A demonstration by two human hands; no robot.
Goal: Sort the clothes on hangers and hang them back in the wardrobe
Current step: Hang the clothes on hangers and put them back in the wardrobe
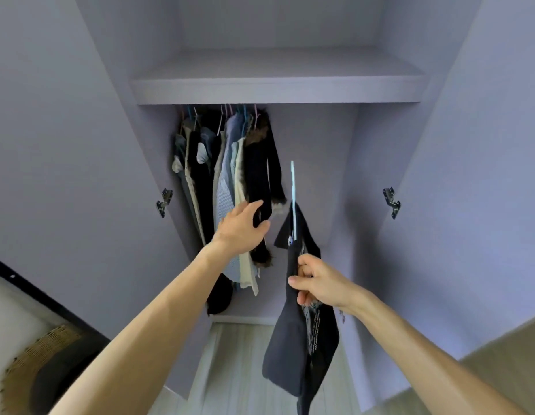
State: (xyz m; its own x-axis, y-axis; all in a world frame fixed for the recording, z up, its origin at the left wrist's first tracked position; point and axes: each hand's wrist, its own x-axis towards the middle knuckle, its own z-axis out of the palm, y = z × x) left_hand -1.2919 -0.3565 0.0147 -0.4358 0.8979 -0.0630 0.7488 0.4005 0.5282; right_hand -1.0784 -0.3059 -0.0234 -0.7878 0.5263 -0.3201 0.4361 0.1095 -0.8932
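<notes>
An open lilac wardrobe (320,145) faces me. Several garments (230,175) hang on hangers at the left of its rail, the rightmost a black coat with fur trim (260,163). My left hand (242,227) reaches in with fingers spread around that coat's lower sleeve, touching it. My right hand (317,281) grips a dark T-shirt with a white print (299,339) that hangs on a light blue hanger (293,199). The hanger's hook points up, below the rail and to the right of the hung clothes.
A shelf (278,85) spans the wardrobe above the rail. Both doors stand open, with hinges at left (164,202) and right (392,202). The right half under the rail holds no clothes. A woven basket (41,357) stands at lower left on the pale wooden floor (230,369).
</notes>
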